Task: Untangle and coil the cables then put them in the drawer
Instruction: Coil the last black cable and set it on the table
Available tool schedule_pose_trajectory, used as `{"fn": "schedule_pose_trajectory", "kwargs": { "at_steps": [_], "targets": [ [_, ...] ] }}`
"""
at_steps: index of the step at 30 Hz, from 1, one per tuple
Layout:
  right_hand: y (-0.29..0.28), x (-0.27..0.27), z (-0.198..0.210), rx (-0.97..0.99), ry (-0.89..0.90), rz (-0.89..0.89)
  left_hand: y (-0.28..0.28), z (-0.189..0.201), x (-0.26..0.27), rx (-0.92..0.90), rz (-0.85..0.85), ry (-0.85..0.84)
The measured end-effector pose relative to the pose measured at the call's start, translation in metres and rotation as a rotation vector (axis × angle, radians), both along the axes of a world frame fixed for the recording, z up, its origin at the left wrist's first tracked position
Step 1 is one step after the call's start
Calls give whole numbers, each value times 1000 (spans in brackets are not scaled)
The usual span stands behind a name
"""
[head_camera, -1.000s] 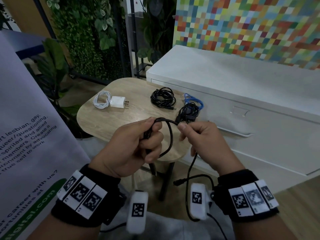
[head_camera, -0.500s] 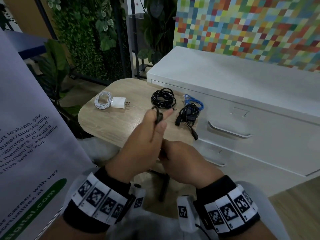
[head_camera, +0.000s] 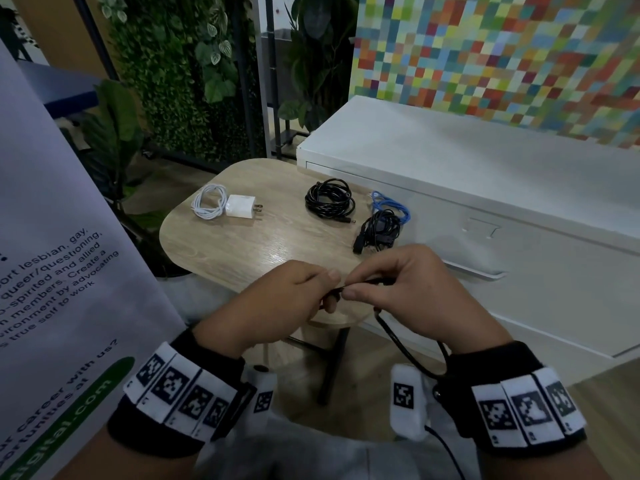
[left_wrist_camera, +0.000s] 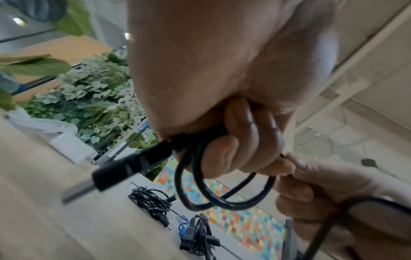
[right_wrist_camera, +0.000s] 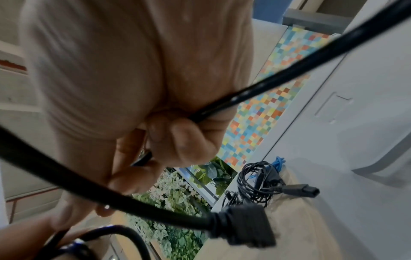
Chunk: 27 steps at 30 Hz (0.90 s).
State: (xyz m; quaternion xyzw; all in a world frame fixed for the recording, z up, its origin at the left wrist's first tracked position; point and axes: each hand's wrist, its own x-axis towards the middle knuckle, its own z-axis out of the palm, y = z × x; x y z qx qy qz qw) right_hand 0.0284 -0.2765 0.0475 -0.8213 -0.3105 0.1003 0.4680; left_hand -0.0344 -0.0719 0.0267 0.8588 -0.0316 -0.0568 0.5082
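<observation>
Both hands meet over the near edge of the small wooden table [head_camera: 242, 258]. My left hand [head_camera: 287, 303] grips a small coil of black cable [left_wrist_camera: 224, 197], with the plug end [left_wrist_camera: 131, 168] sticking out past the fist. My right hand [head_camera: 391, 292] pinches the same black cable [right_wrist_camera: 266, 88] beside the left fingers; its loose length hangs down under the right wrist [head_camera: 405, 344], ending in a flat plug [right_wrist_camera: 244, 227]. On the table lie a coiled black cable [head_camera: 329, 200], a black tangle [head_camera: 377, 230] with a blue cable [head_camera: 389, 206], and a coiled white cable [head_camera: 207, 202] with its white charger [head_camera: 240, 206].
A white drawer cabinet [head_camera: 502, 202] stands right behind the table, its drawers closed, with a handle [head_camera: 474, 270] close to my right hand. A printed banner [head_camera: 52, 271] rises at the left. Plants [head_camera: 180, 81] fill the back.
The hands, stacked and raised half a second ago, have come level and drawn side by side. The left hand now holds loops in its fist; the right has slid to a new pinch.
</observation>
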Motion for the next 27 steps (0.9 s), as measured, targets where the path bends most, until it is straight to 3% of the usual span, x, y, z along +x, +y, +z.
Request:
{"fn": "schedule_pose_trajectory", "kwargs": {
  "at_steps": [6,11,16,18,20,24,27],
  "targets": [
    [-18,13,-6,227,258,-70,13,4,-2,-343,-1,59],
    [-11,13,-15,216,148,-84,12,5,-3,-512,-68,144],
    [-7,13,-23,127,70,-136,13,9,-3,-776,53,217],
    [-8,14,-27,182,174,-150,14,12,-1,-915,136,203],
    [-10,15,-30,358,357,-187,16,14,1,-963,215,154],
    [-9,16,-22,745,678,-151,17,12,2,-901,235,68],
    [-12,14,-16,873,764,-119,11,8,2,-815,299,37]
  ]
}}
